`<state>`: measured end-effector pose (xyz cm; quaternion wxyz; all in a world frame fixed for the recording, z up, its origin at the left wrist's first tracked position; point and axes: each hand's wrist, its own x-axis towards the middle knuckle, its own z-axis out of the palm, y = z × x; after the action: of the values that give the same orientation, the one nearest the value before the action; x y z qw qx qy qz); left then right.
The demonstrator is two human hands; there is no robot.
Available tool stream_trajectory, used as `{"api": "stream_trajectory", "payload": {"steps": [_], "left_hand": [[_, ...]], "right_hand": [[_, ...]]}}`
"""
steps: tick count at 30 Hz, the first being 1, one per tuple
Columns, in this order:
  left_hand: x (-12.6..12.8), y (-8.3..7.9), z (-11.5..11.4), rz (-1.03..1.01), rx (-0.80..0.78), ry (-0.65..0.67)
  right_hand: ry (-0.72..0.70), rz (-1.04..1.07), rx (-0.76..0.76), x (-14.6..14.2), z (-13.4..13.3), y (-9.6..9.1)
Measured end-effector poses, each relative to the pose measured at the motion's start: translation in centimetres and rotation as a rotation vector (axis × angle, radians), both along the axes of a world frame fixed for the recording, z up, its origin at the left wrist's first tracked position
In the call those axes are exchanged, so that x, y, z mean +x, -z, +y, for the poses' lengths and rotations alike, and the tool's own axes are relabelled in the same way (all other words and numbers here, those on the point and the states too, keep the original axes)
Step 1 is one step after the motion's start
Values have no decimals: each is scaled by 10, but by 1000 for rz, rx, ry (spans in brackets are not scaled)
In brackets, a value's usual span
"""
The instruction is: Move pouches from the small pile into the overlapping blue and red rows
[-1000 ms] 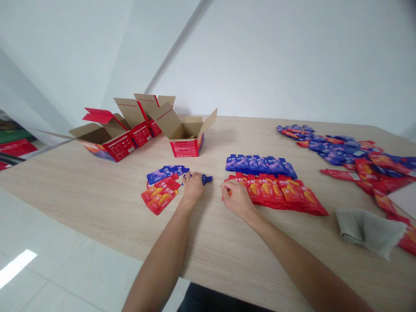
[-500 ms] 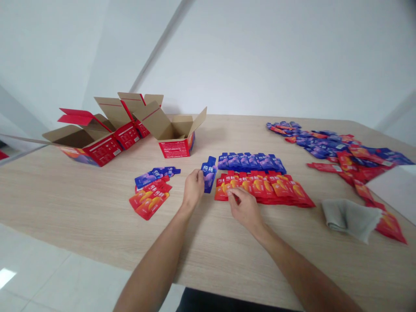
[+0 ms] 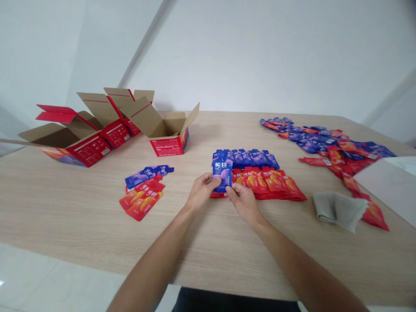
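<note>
A blue pouch (image 3: 222, 171) with a narrow spout end is held up between both hands, its printed face toward me. My left hand (image 3: 202, 190) pinches its left edge, thumb on the front. My right hand (image 3: 242, 198) grips its lower right corner. Behind it lies a row of overlapping blue pouches (image 3: 255, 157), and nearer to me a row of overlapping red pouches (image 3: 269, 183), partly hidden by the held pouch and my right hand. Left of my hands, a small group of loose red pouches (image 3: 144, 203) and blue pouches (image 3: 143, 177) lies on the table.
Open red cartons (image 3: 87, 147) stand at the left, with another open carton (image 3: 167, 146) nearer the middle. A heap of mixed pouches (image 3: 320, 141) spreads across the right side. By it lie a folded grey cloth (image 3: 336, 210) and a white sheet-like object (image 3: 390, 186).
My left hand has brought the blue pouch rightward, in front of the rows. My right hand, earlier over the red row, now holds the pouch too. The view has shifted slightly.
</note>
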<state>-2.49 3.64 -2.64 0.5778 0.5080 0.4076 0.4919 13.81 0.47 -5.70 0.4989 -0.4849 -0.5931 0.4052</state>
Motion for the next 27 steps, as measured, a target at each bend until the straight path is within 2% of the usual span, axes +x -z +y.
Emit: {"api": "stream_trajectory", "payload": {"steps": [2, 4, 10, 15, 22, 27], "left_hand": [[-1, -1, -2, 60, 1, 138], [0, 0, -3, 116, 16, 198], [3, 0, -5, 167, 33, 126], [0, -5, -9, 202, -12, 190], [-5, -5, -9, 288, -5, 245], [0, -3, -13, 289, 11, 329]], "right_hand": [[20, 14, 7, 1, 1, 0], [34, 18, 15, 1, 1, 1], [38, -43, 86, 0, -4, -5], [81, -57, 110, 4, -6, -7], [38, 7, 117, 7, -6, -14], [145, 76, 117, 9, -5, -17]]}}
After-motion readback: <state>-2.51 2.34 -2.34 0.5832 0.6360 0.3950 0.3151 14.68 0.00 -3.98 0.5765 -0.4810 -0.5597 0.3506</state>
